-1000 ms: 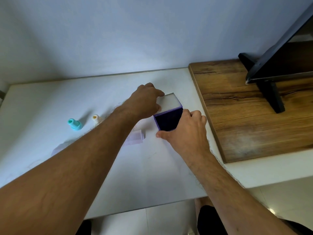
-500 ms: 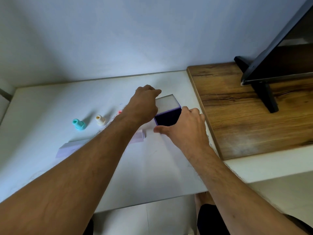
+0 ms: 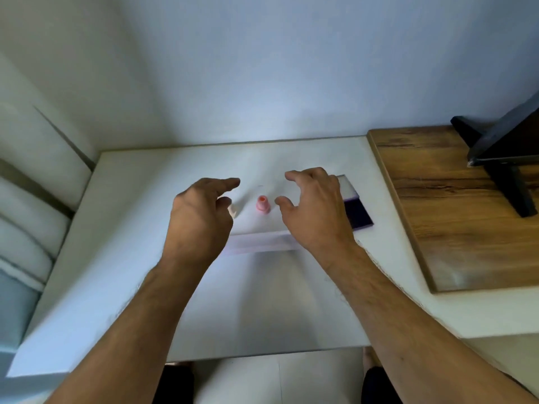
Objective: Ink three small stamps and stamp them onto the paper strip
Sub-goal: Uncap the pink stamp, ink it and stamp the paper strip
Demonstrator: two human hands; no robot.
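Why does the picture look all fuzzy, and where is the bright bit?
Head view: motion blur smears the left hand, right hand, pink stamp and paper strip; the brightest patch glows on the wall behind the table; wide-angle lens bends the edges.

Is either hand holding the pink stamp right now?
No: the pink stamp stands alone on the table between the open left hand and right hand.

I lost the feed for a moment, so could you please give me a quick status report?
Both hands open, empty: left hand, right hand. Pink stamp upright between them, untouched. Ink pad open. Nothing blocking.
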